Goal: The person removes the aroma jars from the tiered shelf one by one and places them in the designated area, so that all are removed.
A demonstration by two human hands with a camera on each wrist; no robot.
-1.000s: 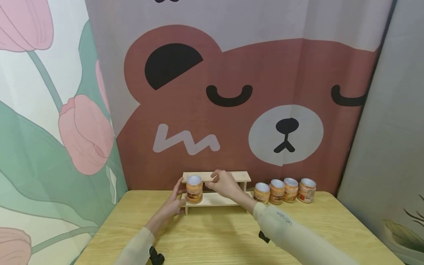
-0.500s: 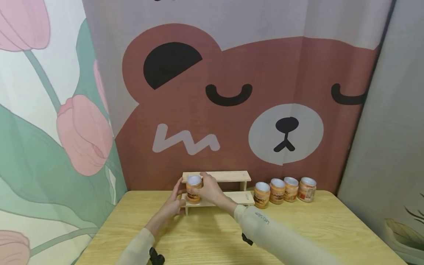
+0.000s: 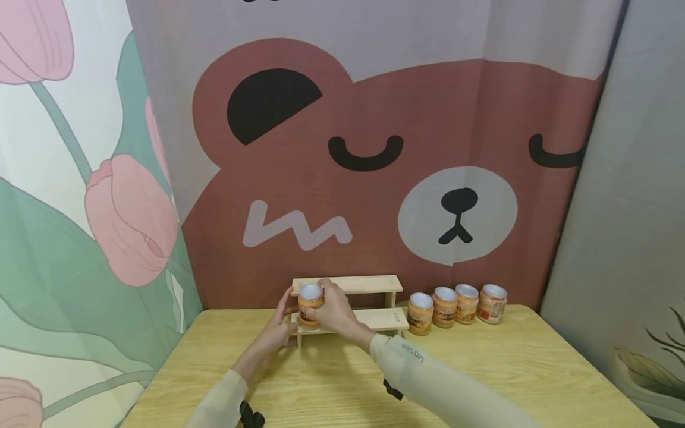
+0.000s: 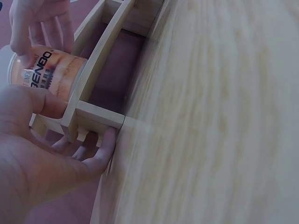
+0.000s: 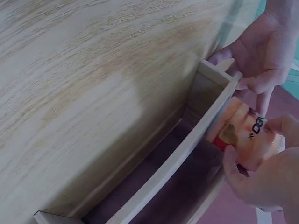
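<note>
A small jar (image 3: pixel 308 304) with an orange label and white lid stands upright at the left end of the lower step of a two-tier wooden rack (image 3: pixel 381 320). My right hand (image 3: pixel 337 309) grips this jar from the right; thumb and fingers on either side of its label show in the right wrist view. At the rack's left end, my left hand (image 4: pixel 37 154) holds the end piece, fingers curled around below the step. Its thumb lies along the step's edge, right at the jar's base.
Several matching jars (image 3: pixel 443 308) stand in a row on the table (image 3: pixel 342 380) to the right of the rack. Behind the table hangs a curtain (image 3: pixel 439 119) with a bear's face, and a tulip-print curtain (image 3: pixel 128 220) hangs at the left.
My right hand has moved left from above the rack's middle and taken hold of the jar. My left hand stays at the rack's left end.
</note>
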